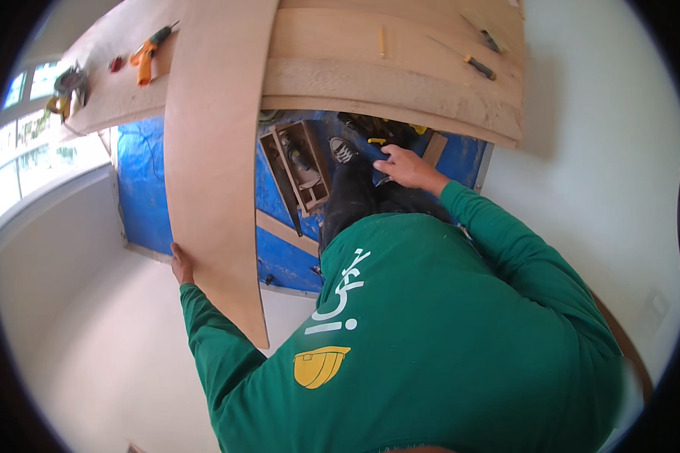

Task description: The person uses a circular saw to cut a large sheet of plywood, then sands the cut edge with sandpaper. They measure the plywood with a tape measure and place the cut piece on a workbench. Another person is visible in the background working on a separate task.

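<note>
A long, thin plywood strip [215, 151] runs from the workbench toward me, its near end sticking out past the bench edge. My left hand [180, 266] grips its left edge, fingers mostly hidden underneath. Near my legs, above the floor, my right hand [409, 167] is held with its fingers curled. What lies within those fingers, if anything, I cannot make out. Just beyond its fingertips shows a small yellow-and-black object [376, 140]. Left of my shoe stands an open wooden toolbox [326, 162] with tools inside.
On the wooden workbench [317, 79] lie an orange drill [145, 64], a yellow pencil [381, 41], a screwdriver [480, 68] and another dark-handled tool [491, 39]. A circular saw [69, 84] sits at its left end. Blue sheeting [140, 192] and wood offcuts [287, 233] cover the floor below.
</note>
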### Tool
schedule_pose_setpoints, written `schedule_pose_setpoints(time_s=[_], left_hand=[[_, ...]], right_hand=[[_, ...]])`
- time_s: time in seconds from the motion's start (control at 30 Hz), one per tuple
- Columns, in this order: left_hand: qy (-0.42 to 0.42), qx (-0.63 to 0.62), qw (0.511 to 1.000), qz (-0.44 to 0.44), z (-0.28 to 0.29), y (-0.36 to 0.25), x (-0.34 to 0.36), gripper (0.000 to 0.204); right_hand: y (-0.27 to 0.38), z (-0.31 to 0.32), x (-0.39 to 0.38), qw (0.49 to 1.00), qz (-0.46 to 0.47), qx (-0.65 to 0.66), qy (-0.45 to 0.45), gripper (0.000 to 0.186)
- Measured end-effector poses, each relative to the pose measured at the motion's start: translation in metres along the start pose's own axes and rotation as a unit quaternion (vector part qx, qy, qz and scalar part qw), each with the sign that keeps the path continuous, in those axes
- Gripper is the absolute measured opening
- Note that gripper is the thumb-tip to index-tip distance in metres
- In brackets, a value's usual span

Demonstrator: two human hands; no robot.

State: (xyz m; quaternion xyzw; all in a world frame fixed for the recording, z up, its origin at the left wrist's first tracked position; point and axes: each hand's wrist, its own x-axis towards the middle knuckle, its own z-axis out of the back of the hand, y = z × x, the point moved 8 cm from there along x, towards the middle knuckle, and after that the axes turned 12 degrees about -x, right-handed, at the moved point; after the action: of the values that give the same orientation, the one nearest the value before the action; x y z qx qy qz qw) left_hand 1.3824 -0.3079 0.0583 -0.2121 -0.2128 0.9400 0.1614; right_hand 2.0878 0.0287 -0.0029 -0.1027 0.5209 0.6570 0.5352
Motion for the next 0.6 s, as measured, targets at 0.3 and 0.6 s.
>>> schedule_pose_setpoints(time_s=[0.3, 0.6], left_hand=[[-0.134, 0.153, 0.903, -0.378, -0.119, -0.232, -0.068, 0.069], [0.202, -0.101, 0.813, -0.536, -0.330, -0.433, -0.308, 0.059]], right_hand=[[-0.166, 0.073, -0.125, 0.939, -0.180, 0.176, -0.235, 0.068], [-0.175, 0.169, -0.160, 0.914, -0.164, -0.038, -0.370, 0.058]])
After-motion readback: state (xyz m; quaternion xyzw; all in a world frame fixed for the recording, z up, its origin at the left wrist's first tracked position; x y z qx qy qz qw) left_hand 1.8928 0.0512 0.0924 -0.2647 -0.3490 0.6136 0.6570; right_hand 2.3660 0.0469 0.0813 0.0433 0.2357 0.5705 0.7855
